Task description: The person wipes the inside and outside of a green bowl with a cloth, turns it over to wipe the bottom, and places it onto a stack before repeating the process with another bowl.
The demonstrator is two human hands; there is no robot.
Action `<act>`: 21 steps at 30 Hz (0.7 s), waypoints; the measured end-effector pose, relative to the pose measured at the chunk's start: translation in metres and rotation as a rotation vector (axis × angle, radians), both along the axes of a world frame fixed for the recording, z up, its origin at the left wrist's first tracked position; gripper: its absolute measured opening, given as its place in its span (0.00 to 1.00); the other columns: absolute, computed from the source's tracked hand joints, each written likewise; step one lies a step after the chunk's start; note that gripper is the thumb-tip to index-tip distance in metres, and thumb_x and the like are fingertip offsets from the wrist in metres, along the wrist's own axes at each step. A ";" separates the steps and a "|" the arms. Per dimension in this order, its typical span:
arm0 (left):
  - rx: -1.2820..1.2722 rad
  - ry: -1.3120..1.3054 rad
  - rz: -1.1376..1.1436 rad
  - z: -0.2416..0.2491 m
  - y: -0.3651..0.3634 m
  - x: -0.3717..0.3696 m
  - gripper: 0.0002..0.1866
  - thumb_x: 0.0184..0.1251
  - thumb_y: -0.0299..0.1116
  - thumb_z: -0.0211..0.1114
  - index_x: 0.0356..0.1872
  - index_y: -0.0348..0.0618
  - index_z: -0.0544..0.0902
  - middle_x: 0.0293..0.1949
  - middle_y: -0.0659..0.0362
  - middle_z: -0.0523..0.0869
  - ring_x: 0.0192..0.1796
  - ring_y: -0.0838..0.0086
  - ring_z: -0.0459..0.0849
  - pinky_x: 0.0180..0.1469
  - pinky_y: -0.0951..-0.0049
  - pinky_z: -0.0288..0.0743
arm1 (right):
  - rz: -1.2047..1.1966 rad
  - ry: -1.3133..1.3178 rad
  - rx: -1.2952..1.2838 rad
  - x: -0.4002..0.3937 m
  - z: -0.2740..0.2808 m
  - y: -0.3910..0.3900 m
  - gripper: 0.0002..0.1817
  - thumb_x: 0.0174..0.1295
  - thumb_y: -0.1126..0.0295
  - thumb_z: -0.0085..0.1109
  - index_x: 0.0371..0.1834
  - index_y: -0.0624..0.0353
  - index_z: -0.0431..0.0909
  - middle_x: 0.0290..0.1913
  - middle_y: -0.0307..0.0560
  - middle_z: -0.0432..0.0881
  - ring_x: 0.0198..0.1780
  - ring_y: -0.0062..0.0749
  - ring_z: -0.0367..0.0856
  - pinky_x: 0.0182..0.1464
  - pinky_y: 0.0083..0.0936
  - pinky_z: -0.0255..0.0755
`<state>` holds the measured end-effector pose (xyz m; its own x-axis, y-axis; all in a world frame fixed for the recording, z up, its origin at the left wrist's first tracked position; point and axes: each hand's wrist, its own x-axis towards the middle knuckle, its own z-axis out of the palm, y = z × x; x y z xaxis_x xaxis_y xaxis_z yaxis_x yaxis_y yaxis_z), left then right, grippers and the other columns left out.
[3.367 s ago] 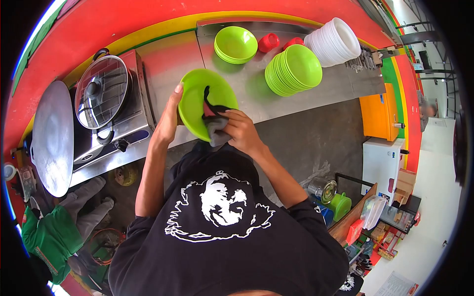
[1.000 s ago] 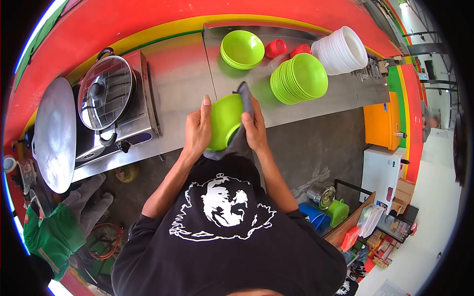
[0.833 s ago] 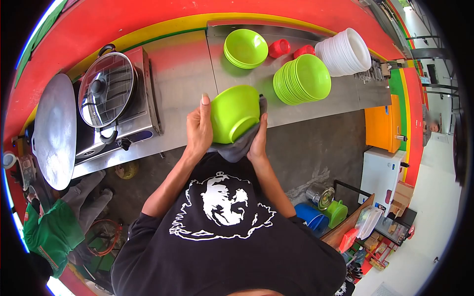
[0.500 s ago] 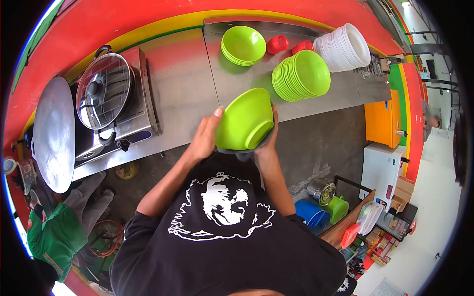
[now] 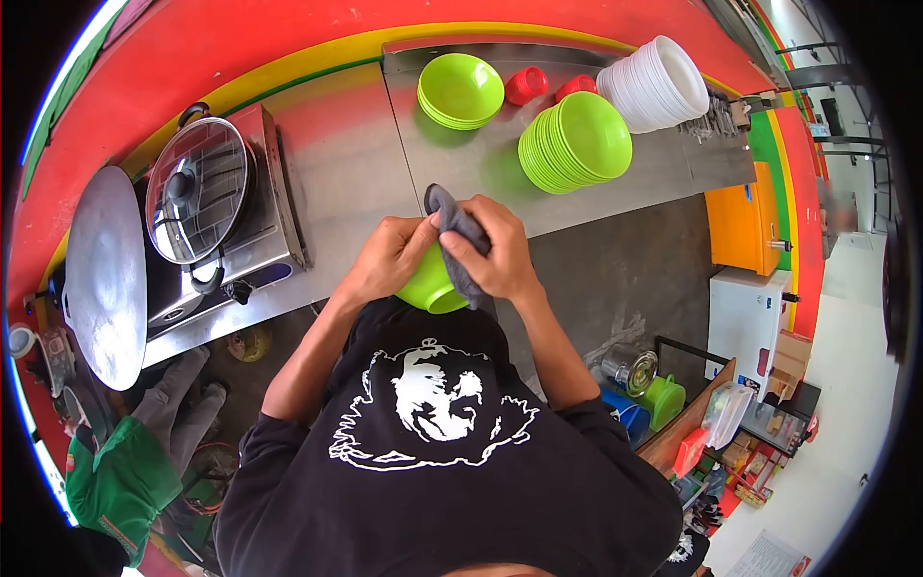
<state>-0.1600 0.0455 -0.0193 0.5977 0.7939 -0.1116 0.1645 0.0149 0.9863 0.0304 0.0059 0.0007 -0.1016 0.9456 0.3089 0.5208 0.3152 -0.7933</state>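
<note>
Close in front of my body, my left hand [image 5: 389, 258] is closed on the edge of a lime-green bowl [image 5: 430, 287]. My right hand [image 5: 502, 252] is closed around a dark grey cloth [image 5: 460, 231], folded over the bowl's right side. Both thumbs point inward at the rim and nearly meet. Hands and cloth cover much of the bowl; its foot faces my shirt. Beyond them on the steel counter stand a short stack of green bowls [image 5: 461, 91] and a taller, tilted stack of green bowls [image 5: 591, 139].
Small red cups [image 5: 526, 86] and a stack of white bowls [image 5: 663, 82] stand at the counter's back. To the left are a stove [image 5: 274, 192], a glass-lidded pan [image 5: 197, 188] and a large metal disc [image 5: 106, 279]. A person in green [image 5: 125, 481] is at lower left.
The green bowl has been turned and lowered toward my body. My right hand has come over its side with the cloth, which was mostly hidden beneath the bowl before.
</note>
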 end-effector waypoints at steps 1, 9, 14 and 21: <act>-0.016 -0.029 0.045 0.005 -0.001 -0.001 0.29 0.83 0.48 0.50 0.30 0.30 0.81 0.21 0.69 0.73 0.26 0.86 0.67 0.26 0.74 0.65 | -0.076 0.185 -0.063 0.002 -0.003 0.001 0.16 0.65 0.60 0.65 0.41 0.64 0.81 0.33 0.49 0.82 0.33 0.37 0.81 0.38 0.28 0.72; -0.051 -0.499 0.690 -0.011 -0.012 0.033 0.30 0.85 0.51 0.42 0.26 0.41 0.79 0.23 0.69 0.76 0.25 0.88 0.68 0.27 0.81 0.59 | -0.493 1.398 -0.258 -0.019 -0.048 0.001 0.27 0.77 0.46 0.40 0.66 0.53 0.70 0.58 0.42 0.79 0.59 0.31 0.79 0.62 0.32 0.73; 0.026 -0.531 0.859 -0.034 -0.029 0.053 0.30 0.85 0.54 0.38 0.28 0.42 0.74 0.24 0.67 0.78 0.26 0.87 0.69 0.30 0.81 0.62 | -0.574 1.588 -0.288 -0.031 -0.049 -0.003 0.27 0.77 0.45 0.41 0.65 0.52 0.71 0.57 0.41 0.79 0.58 0.30 0.78 0.60 0.31 0.74; -0.166 -0.333 0.522 0.005 -0.010 0.039 0.27 0.84 0.50 0.47 0.43 0.31 0.82 0.30 0.67 0.80 0.32 0.85 0.71 0.34 0.80 0.66 | -0.479 1.188 -0.501 0.026 -0.042 -0.005 0.22 0.75 0.50 0.50 0.55 0.57 0.80 0.45 0.40 0.84 0.43 0.24 0.82 0.47 0.23 0.77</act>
